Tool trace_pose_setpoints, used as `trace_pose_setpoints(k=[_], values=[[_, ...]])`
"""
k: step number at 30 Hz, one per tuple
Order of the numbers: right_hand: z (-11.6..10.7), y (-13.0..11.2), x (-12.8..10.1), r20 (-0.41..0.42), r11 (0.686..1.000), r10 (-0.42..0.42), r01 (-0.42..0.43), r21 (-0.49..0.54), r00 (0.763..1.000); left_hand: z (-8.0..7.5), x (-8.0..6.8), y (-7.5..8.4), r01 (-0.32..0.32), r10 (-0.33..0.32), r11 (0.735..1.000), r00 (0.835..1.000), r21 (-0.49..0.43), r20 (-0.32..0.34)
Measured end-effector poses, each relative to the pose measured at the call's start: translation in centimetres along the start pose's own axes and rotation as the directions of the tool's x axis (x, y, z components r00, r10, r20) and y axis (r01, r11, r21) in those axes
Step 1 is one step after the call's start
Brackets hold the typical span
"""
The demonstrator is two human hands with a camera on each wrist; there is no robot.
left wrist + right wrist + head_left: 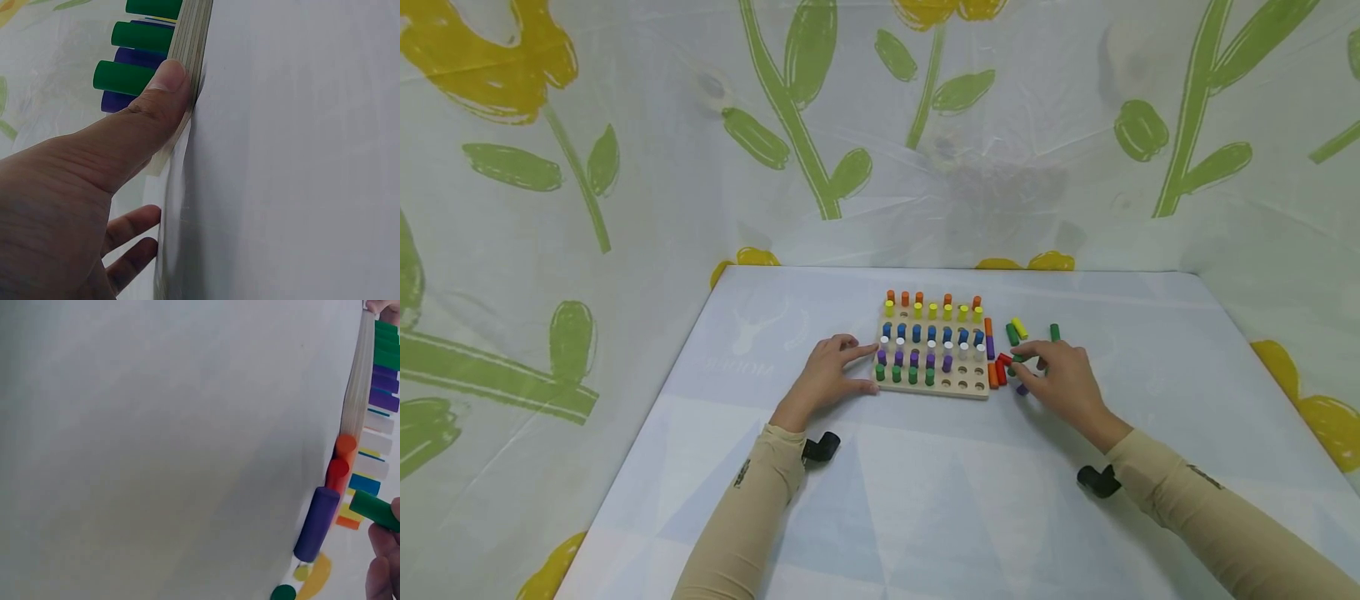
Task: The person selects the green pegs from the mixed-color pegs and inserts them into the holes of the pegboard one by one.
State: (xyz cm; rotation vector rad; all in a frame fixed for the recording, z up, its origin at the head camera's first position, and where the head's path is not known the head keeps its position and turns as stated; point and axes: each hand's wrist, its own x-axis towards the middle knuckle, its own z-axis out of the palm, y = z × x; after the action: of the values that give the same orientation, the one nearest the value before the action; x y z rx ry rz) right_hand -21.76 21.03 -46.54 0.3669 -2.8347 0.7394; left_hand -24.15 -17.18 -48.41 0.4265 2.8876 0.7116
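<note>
We see the left hand (829, 372) resting flat on the worktop (925, 500) against the left edge of the wooden pegboard (972, 385), fingers relaxed and straight; in the left wrist view its thumb (164, 87) presses the board's layered side just beside the nearest green pegs (128, 76). The right hand (1060, 377) sits on the worktop just right of the board and pinches a green peg (1017, 358) between its fingertips; in the right wrist view that peg (374, 510) is held above the surface. The board stands at mid-worktop with rows of orange, yellow, blue, white, purple and green pegs upright in it; the holes in its near right corner are bare. Loose pegs (997, 371) in red, orange, purple, green and yellow lie crowded along the board's right edge, touching or just beside it. Near us, between the sleeves, the worktop is open surface, and it also runs well beyond the board to the far edge and to both sides.
</note>
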Motion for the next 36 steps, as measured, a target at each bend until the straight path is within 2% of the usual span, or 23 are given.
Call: trace_pose_setpoints(k=[10, 25, 36], values=[[0.5, -0.4, 0.0, 0.007, 1.0, -0.021, 0.021, 0.022, 1.0, 0.1, 0.1, -0.2, -0.01, 0.01, 1.0, 1.0, 0.007, 0.008], [0.9, -1.1, 0.0, 0.063, 1.0, 0.013, -0.013, 0.01, 0.998, 0.0, 0.1, -0.1, -0.007, 0.007, 1.0, 1.0, -0.003, 0.005], [1.2, -1.7, 0.1, 0.026, 0.998, -0.041, 0.04, 0.039, 0.999, 0.1, 0.2, -0.3, -0.024, 0.024, 1.0, 1.0, 0.011, 0.001]])
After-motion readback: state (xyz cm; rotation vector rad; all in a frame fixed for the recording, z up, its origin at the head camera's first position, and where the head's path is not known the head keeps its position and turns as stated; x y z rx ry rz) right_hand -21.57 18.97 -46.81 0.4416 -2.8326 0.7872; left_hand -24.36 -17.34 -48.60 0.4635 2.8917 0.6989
